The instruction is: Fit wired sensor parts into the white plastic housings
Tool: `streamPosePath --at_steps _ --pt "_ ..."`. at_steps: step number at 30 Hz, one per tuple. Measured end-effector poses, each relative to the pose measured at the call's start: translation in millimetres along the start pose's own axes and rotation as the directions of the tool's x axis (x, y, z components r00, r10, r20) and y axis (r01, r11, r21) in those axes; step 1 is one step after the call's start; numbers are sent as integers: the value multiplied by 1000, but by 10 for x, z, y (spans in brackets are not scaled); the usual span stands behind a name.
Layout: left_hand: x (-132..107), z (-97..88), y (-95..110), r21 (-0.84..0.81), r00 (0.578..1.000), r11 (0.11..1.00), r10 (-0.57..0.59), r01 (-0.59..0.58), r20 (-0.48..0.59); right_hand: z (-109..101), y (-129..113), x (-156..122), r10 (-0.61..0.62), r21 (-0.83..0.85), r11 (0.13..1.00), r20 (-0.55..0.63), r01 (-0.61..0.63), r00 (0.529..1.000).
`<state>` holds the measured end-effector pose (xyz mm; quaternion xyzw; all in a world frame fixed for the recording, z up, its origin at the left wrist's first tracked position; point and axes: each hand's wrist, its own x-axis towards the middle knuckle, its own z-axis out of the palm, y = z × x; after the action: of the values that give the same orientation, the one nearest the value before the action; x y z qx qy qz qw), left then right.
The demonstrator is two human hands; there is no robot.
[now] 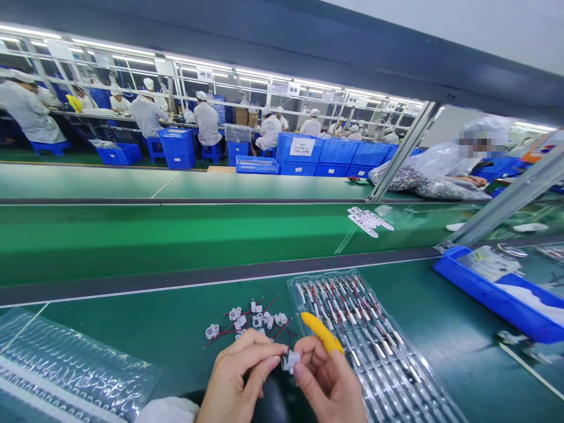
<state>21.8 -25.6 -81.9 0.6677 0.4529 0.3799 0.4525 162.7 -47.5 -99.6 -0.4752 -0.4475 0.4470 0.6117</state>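
Note:
Close in front of me, a small grey plastic part with wire leads is between my two hands. My left hand pinches at its wire end, thumb and forefinger together. My right hand grips the grey body between thumb and fingers; a yellow finger cot covers one raised finger. Just beyond lies a loose group of similar grey parts with red and black wires. A clear plastic tray holding rows of small wired metal pieces is right of my right hand.
Another clear moulded tray lies at the left. A blue bin stands at the right. Ahead runs a green conveyor belt carrying flat white pieces. A metal post slants at the right; a co-worker leans behind it.

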Motion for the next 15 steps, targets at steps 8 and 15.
streamPosePath --at_steps 8,15 --pt "8 -71 139 301 914 883 398 -359 -78 -231 -212 75 -170 -446 878 56 177 984" --pt "-15 -61 165 279 910 875 414 -395 -10 -192 -157 78 -61 -594 774 274 218 960"
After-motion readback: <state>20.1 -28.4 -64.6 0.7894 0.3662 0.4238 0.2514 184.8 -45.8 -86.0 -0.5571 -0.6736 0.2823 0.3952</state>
